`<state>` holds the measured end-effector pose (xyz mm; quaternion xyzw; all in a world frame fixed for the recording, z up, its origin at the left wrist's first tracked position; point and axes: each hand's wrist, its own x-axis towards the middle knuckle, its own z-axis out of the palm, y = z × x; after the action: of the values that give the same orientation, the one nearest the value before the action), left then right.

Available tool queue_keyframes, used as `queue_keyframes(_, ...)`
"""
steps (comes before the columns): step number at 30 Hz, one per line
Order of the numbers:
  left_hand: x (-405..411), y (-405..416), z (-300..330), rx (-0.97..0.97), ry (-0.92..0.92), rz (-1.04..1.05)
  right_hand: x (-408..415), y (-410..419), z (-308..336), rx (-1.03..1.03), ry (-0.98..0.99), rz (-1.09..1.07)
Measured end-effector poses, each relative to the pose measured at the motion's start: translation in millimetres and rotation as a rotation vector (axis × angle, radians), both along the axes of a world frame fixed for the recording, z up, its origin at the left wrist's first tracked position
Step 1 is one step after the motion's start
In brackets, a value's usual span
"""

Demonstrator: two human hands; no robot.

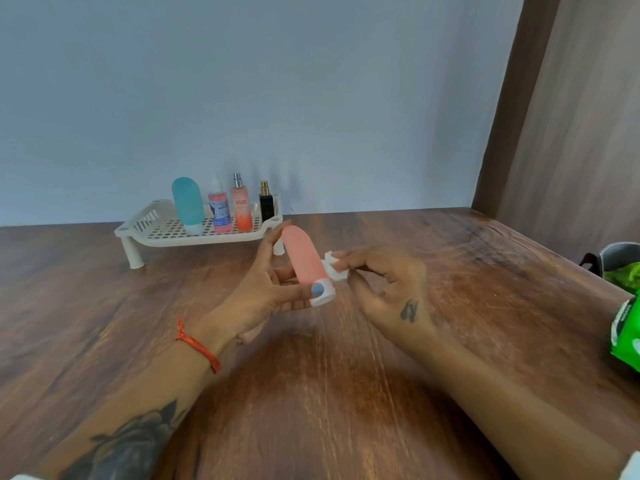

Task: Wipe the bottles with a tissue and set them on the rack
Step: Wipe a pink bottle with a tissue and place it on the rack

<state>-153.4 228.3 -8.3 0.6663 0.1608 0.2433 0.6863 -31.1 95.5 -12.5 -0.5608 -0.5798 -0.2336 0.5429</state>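
My left hand (266, 292) grips a pink squeeze bottle (303, 258) with a white cap, cap end low and toward me, above the wooden table. My right hand (388, 282) pinches a small folded white tissue (334, 263) against the bottle's right side. Behind them the white slotted rack (145, 225) stands on short legs by the wall. On it stand a teal squeeze bottle (187, 202), a pink spray bottle (219, 211), an orange-pink mist bottle (241, 206) and a small black perfume bottle (266, 202).
The brown wooden table (104, 323) runs to a blue-grey wall. A green tissue pack (627, 334) lies at the right edge, with a grey bin holding green material (620, 261) behind it. A wooden panel (571, 133) closes the right side.
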Motion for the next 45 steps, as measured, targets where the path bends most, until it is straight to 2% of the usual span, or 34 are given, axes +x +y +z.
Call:
queue_keyframes(3, -1, 1, 4, -0.022, -0.049, 0.041, -6, -1, -5, -0.039, -0.243, -0.038)
queue_keyframes(6, -1, 2, 6, -0.004, -0.075, 0.100, -7, 0, -6, -0.089, -0.377, -0.094)
queue_keyframes(8, 0, 3, 6, 0.032, -0.081, 0.128, -9, 1, -4, -0.120, -0.391, -0.132)
queue_keyframes(10, 0, 1, 6, 0.054, -0.107, 0.126, -11, 2, -2, -0.148, -0.278, -0.145)
queue_keyframes(12, 0, -1, 6, 0.071, -0.141, 0.129, -14, 4, 1, -0.166, -0.009, -0.123)
queue_keyframes(13, 1, -2, 6, 0.082, -0.158, 0.139, -15, 5, 3, -0.181, 0.186, -0.073)
queue_keyframes(16, 3, -5, 4, 0.116, -0.237, 0.144, -19, 6, 10, -0.288, 0.886, 0.243)
queue_keyframes(18, 6, -7, 2, 0.148, -0.276, 0.145, -22, 7, 11, -0.316, 1.276, 0.459)
queue_keyframes(21, 8, -7, 0, 0.213, -0.305, 0.179, -28, 8, 12, -0.292, 1.674, 0.786)
queue_keyframes(23, 8, -6, 0, 0.279, -0.310, 0.197, -33, 7, 13, -0.252, 1.838, 0.939)
queue_keyframes(26, 6, -9, 1, 0.386, -0.312, 0.237, -36, 6, 15, -0.245, 1.897, 0.958)
queue_keyframes(32, 4, -17, 4, 0.501, -0.323, 0.335, -25, 0, 18, -0.341, 1.811, 0.790)
queue_keyframes(38, 1, -12, 2, 0.552, -0.273, 0.364, -22, 3, 17, -0.270, 1.795, 0.638)
queue_keyframes(42, 2, -12, 0, 0.591, -0.231, 0.368, -23, 3, 16, -0.344, 1.804, 0.676)
queue_keyframes(45, 2, -9, 0, 0.634, -0.189, 0.410, -19, 2, 19, -0.319, 1.807, 0.692)
